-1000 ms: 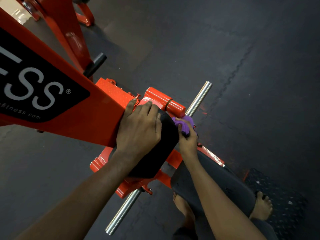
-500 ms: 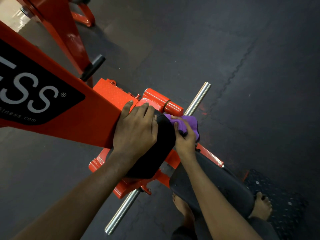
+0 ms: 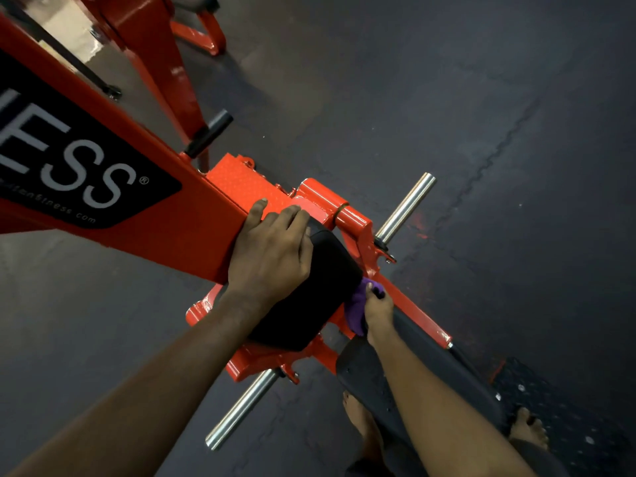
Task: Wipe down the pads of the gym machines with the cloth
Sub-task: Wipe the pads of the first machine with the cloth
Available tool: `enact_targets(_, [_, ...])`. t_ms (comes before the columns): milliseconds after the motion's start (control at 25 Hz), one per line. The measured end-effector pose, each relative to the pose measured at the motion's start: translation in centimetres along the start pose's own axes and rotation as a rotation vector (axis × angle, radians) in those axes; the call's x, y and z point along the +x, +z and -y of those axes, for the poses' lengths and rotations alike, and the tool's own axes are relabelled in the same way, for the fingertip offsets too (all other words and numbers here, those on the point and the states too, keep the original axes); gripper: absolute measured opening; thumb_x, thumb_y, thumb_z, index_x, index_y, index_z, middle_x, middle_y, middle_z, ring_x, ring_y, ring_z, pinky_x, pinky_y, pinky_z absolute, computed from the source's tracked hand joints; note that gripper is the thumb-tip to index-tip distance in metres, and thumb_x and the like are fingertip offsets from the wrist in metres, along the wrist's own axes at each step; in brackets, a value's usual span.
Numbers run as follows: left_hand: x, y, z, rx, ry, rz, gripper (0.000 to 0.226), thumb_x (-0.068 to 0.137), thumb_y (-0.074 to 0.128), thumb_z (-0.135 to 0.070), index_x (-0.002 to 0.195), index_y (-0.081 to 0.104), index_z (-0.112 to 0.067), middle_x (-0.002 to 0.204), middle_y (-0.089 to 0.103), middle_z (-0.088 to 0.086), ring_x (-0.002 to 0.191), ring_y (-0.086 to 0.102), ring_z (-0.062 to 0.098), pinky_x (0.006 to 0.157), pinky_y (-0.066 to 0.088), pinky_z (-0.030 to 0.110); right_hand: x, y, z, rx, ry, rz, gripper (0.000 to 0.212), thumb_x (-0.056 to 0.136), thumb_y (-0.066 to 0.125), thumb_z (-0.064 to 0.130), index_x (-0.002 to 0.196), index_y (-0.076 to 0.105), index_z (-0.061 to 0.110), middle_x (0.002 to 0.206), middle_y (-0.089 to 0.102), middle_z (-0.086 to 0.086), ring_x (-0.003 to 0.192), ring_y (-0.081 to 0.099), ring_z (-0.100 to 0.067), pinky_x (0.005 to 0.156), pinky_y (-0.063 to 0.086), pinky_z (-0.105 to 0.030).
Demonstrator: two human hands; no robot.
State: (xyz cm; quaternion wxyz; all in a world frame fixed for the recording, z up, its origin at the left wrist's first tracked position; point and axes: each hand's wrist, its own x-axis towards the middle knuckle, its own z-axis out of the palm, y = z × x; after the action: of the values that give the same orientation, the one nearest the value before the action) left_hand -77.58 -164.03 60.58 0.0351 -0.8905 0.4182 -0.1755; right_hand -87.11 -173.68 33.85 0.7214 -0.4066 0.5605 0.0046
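Note:
A black pad is mounted on the red machine frame in the middle of the view. My left hand lies on the pad's upper left end, fingers curled over its edge and the frame. My right hand holds a purple cloth against the pad's right side, low on that side. Most of the cloth is hidden between my hand and the pad.
Chrome weight pegs stick out on both sides, one at the upper right and one at the lower left. A second dark pad runs under my right forearm. My bare feet stand on the dark rubber floor.
My right hand has slid the cloth down the pad's right side, from near its top end towards me. My left hand has stayed on the pad.

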Motion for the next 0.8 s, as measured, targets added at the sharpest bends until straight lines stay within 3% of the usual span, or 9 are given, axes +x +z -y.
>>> enact_targets(80, [0.1, -0.1, 0.1, -0.009, -0.012, 0.0, 0.025, 0.096, 0.045, -0.02, 0.108, 0.064, -0.009, 0.111, 0.07, 0.01, 0.091, 0.067, 0.028, 0.113, 0.032, 0.044, -3.3, -0.9, 1.6, -0.047, -0.112, -0.014, 0.023, 0.101, 0.061, 0.026, 0.111, 0.071, 0.008, 0.112, 0.072, -0.017, 0.105, 0.068, -0.033, 0.094, 0.054, -0.045])
enact_targets(200, [0.2, -0.8, -0.3, -0.097, -0.04, 0.013, 0.028, 0.091, 0.044, -0.016, 0.107, 0.066, -0.008, 0.105, 0.072, 0.011, 0.093, 0.067, 0.031, 0.102, 0.04, 0.04, -9.2, -3.1, 5.0, -0.083, -0.297, 0.211, 0.016, 0.102, 0.059, 0.023, 0.107, 0.072, 0.015, 0.102, 0.073, -0.005, 0.097, 0.068, -0.023, 0.086, 0.054, -0.034])
enact_targets(320, [-2.5, -3.9, -1.8, -0.359, -0.305, -0.142, 0.038, 0.086, 0.041, -0.011, 0.111, 0.068, -0.006, 0.112, 0.071, 0.01, 0.103, 0.063, 0.026, 0.092, 0.045, 0.037, -15.6, -5.4, 9.3, -0.223, -0.43, 0.466, 0.011, 0.099, 0.065, 0.032, 0.092, 0.071, 0.025, 0.094, 0.074, 0.005, 0.093, 0.067, -0.016, 0.088, 0.054, -0.037])
enact_targets(400, [-5.9, -5.9, -2.4, -0.501, -0.478, -0.29, 0.034, 0.087, 0.041, -0.012, 0.108, 0.068, -0.008, 0.11, 0.07, 0.007, 0.102, 0.062, 0.023, 0.091, 0.046, 0.036, -19.4, -6.1, 12.0, -0.309, -0.585, 0.642, 0.009, 0.096, 0.069, 0.029, 0.096, 0.074, 0.02, 0.094, 0.075, 0.002, 0.095, 0.068, -0.017, 0.091, 0.054, -0.041])
enact_targets(520, [-11.7, -8.0, -1.2, -0.793, -0.648, -0.311, 0.025, 0.094, 0.045, -0.018, 0.108, 0.066, -0.017, 0.106, 0.07, -0.004, 0.097, 0.063, 0.012, 0.089, 0.047, 0.032, -24.4, -5.2, 14.2, -0.425, -0.838, 0.863, 0.006, 0.095, 0.068, 0.016, 0.098, 0.073, 0.016, 0.098, 0.074, -0.001, 0.099, 0.067, -0.016, 0.093, 0.052, -0.033])
enact_targets(680, [-17.1, -9.6, 0.4, -1.393, -0.804, -0.166, 0.031, 0.097, 0.042, -0.038, 0.112, 0.065, -0.023, 0.099, 0.073, -0.008, 0.09, 0.066, 0.006, 0.08, 0.051, 0.021, -28.4, -2.7, 14.2, -0.421, -0.889, 0.914, 0.006, 0.095, 0.068, 0.007, 0.098, 0.069, 0.012, 0.096, 0.072, 0.002, 0.095, 0.065, -0.01, 0.087, 0.051, -0.02])
enact_targets(800, [-20.3, -10.0, 1.2, -1.443, -0.747, -0.049, 0.01, 0.097, 0.056, -0.031, 0.102, 0.061, -0.023, 0.091, 0.069, -0.021, 0.084, 0.06, -0.005, 0.078, 0.047, 0.016, -29.3, -0.2, 12.5, -0.445, -0.887, 0.864, 0.005, 0.095, 0.068, 0.007, 0.1, 0.066, 0.009, 0.094, 0.07, 0.002, 0.091, 0.064, -0.008, 0.083, 0.051, -0.019])
